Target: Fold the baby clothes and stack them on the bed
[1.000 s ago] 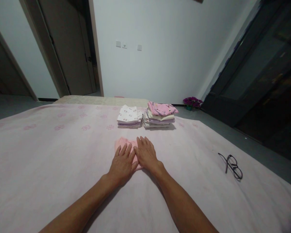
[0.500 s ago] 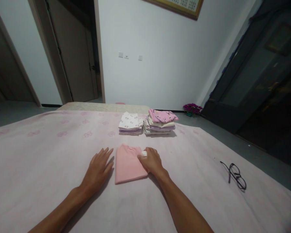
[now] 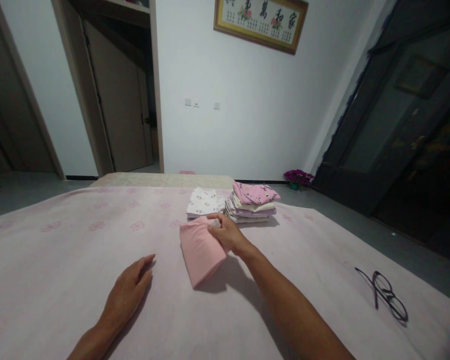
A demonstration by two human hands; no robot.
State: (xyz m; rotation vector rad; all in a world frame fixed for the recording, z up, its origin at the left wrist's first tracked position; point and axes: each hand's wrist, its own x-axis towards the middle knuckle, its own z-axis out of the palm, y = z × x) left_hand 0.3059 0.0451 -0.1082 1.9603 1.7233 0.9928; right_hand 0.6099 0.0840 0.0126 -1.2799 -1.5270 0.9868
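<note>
My right hand (image 3: 228,235) pinches a folded pink garment (image 3: 202,252) at its far right edge, thumb on top. The garment is lifted and tilted off the sheet, its shadow falling below and to the right. A small white patch shows beside the right fingers; I cannot tell what it is. On the sheet to the left lies my left hand (image 3: 129,287), empty, fingers stretched forward and apart from the garment. Just beyond the pink garment is a low stack of folded clothes (image 3: 205,201) with a white printed piece on top, partly hidden by it.
To the right of that stack stands a taller pile of folded clothes (image 3: 252,204), topped by a pink printed piece. Black-framed glasses (image 3: 388,295) lie on the right of the pink flowered sheet (image 3: 78,260). Purple flowers (image 3: 298,177) stand on the floor beyond.
My right hand has raised the pink garment from the sheet and moved it forward, tilting it. My left hand has drawn back to the left, away from it. The view has tipped up slightly.
</note>
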